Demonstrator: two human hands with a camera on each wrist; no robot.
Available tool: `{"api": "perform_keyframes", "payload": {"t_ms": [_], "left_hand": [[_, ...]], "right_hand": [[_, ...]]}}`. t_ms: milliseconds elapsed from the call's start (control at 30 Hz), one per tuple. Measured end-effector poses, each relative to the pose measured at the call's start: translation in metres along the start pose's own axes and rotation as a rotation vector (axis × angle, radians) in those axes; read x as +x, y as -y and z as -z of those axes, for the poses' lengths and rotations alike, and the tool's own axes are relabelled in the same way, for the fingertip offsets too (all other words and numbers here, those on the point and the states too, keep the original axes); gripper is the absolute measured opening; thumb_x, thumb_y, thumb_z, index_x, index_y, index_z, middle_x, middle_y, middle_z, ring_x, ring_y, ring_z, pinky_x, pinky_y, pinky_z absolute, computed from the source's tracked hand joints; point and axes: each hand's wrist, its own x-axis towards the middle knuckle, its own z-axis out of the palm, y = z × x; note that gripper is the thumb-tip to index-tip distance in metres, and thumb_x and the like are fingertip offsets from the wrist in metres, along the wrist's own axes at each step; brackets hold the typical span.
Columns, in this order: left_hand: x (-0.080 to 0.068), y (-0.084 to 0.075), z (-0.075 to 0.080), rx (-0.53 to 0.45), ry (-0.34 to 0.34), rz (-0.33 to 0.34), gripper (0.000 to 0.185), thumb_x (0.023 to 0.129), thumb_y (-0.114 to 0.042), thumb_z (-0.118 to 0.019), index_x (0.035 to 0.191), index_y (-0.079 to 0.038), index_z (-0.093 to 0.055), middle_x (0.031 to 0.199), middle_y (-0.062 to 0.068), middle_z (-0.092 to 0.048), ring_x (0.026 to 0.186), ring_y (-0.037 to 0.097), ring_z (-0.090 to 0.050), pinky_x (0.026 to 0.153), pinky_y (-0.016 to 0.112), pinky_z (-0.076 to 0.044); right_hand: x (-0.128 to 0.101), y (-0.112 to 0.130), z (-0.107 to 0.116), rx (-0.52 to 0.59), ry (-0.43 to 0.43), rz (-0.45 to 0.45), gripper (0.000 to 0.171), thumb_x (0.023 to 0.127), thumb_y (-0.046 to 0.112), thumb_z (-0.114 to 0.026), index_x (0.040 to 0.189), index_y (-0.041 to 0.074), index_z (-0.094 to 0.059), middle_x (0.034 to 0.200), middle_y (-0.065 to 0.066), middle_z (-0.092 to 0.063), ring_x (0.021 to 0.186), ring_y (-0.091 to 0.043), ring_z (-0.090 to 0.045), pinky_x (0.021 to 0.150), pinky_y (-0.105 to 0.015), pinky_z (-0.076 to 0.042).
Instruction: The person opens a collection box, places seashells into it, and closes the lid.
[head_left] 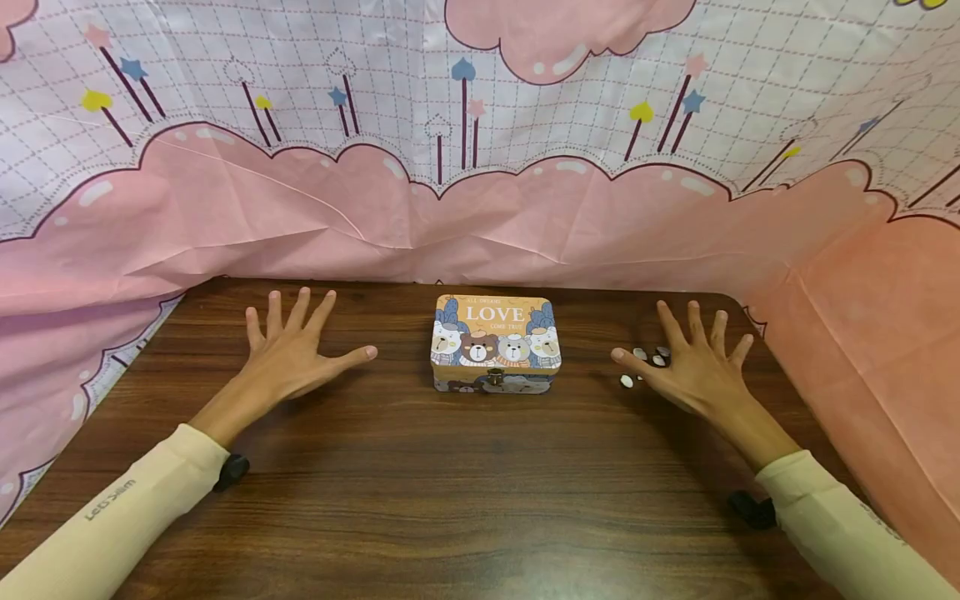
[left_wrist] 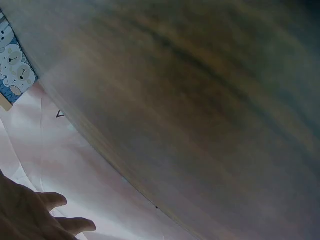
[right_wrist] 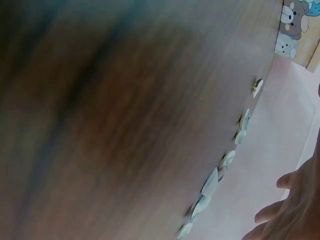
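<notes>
Pink cloth point(head_left: 300, 208) hangs behind a brown table point(head_left: 450, 483). Near the middle of its far edge sits the tin point(head_left: 495, 337), latch point(head_left: 495, 377) facing the near edge, probably for access. Left hand point(head_left: 288, 358) and right hand point(head_left: 697, 375), 1 on each side, are spread wide and hold nothing. Shells point(head_left: 658, 361) (if shells they are) lie towards the far right corner, beside the right hand, probably grouped for reach.

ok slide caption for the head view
Spread left hand and right hand flank a LOVE box, pale pieces near the right hand.

A dark wood-grain table point(head_left: 450, 492) carries a bear-printed box point(head_left: 495, 337) and small whitish pieces point(head_left: 627, 382).
</notes>
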Motion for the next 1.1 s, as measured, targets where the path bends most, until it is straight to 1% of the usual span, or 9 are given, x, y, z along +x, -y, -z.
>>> {"api": "perform_keyframes", "payload": {"t_ms": [167,367,467,667,767,900,967,1000,1100], "left_hand": [[-0.001,-0.002,-0.001,-0.005,0.001,-0.009,0.122,0.076,-0.101,-0.04,0.169,-0.031,-0.003,0.175,0.021,-0.001,0.156,0.052,0.02,0.119,0.078,0.022],[0.0,-0.003,-0.003,-0.012,-0.008,-0.02,0.122,0.076,-0.1,-0.042,0.169,-0.03,-0.005,0.175,0.022,-0.008,0.158,0.053,0.014,0.12,0.077,0.021],[0.0,-0.004,-0.003,-0.016,-0.015,-0.026,0.121,0.077,-0.1,-0.042,0.169,-0.029,-0.007,0.174,0.021,-0.011,0.159,0.053,0.009,0.122,0.077,0.019],[-0.002,-0.011,-0.001,-0.041,-0.041,-0.057,0.118,0.079,-0.097,-0.046,0.169,-0.026,-0.015,0.173,0.02,-0.019,0.159,0.052,-0.002,0.125,0.076,0.009],[-0.002,-0.014,0.0,-0.053,-0.053,-0.073,0.117,0.08,-0.096,-0.047,0.168,-0.023,-0.021,0.172,0.02,-0.022,0.158,0.052,-0.007,0.125,0.076,0.005],[-0.002,-0.02,0.0,-0.07,-0.06,-0.097,0.114,0.081,-0.094,-0.048,0.166,-0.021,-0.027,0.17,0.019,-0.027,0.158,0.05,-0.015,0.126,0.075,0.0],[-0.002,-0.023,-0.001,-0.075,-0.065,-0.107,0.113,0.081,-0.094,-0.049,0.165,-0.02,-0.03,0.17,0.018,-0.029,0.157,0.048,-0.018,0.126,0.075,-0.004],[-0.002,-0.024,-0.002,-0.076,-0.069,-0.111,0.113,0.081,-0.094,-0.049,0.164,-0.019,-0.032,0.169,0.018,-0.03,0.157,0.047,-0.019,0.126,0.075,-0.005],[-0.003,-0.031,-0.002,-0.083,-0.072,-0.124,0.112,0.081,-0.093,-0.05,0.163,-0.018,-0.035,0.168,0.017,-0.033,0.157,0.045,-0.022,0.126,0.074,-0.008]], "right_hand": [[-0.002,0.004,0.001,0.024,0.005,0.004,0.11,0.087,0.091,-0.044,0.168,0.032,0.003,0.172,-0.026,0.007,0.151,-0.061,0.017,0.11,-0.091,0.013],[-0.006,0.013,0.003,0.057,0.007,0.025,0.11,0.088,0.089,-0.045,0.169,0.03,-0.001,0.172,-0.029,-0.005,0.152,-0.064,0.007,0.116,-0.087,0.008],[-0.007,0.018,0.004,0.078,-0.004,0.047,0.109,0.088,0.088,-0.047,0.169,0.027,-0.006,0.172,-0.029,-0.013,0.152,-0.065,-0.001,0.118,-0.086,0.003],[-0.012,0.027,0.005,0.098,-0.039,0.085,0.104,0.09,0.084,-0.051,0.166,0.017,-0.027,0.163,-0.032,-0.033,0.148,-0.063,-0.025,0.12,-0.083,-0.015],[-0.015,0.031,0.006,0.124,-0.033,0.088,0.101,0.09,0.084,-0.05,0.163,0.015,-0.033,0.159,-0.032,-0.039,0.145,-0.059,-0.035,0.116,-0.081,-0.028],[-0.019,0.039,0.007,0.154,-0.019,0.09,0.099,0.091,0.085,-0.048,0.16,0.014,-0.038,0.157,-0.027,-0.045,0.141,-0.051,-0.046,0.107,-0.077,-0.042],[-0.021,0.044,0.007,0.166,-0.014,0.096,0.098,0.091,0.084,-0.048,0.159,0.014,-0.041,0.157,-0.025,-0.047,0.136,-0.048,-0.053,0.104,-0.075,-0.046],[-0.023,0.046,0.008,0.173,-0.01,0.102,0.097,0.091,0.084,-0.048,0.158,0.014,-0.042,0.156,-0.024,-0.048,0.13,-0.046,-0.058,0.102,-0.073,-0.048],[-0.026,0.052,0.008,0.204,-0.01,0.128,0.091,0.092,0.082,-0.05,0.153,0.013,-0.05,0.153,-0.021,-0.054,0.122,-0.04,-0.064,0.099,-0.066,-0.053]]}}
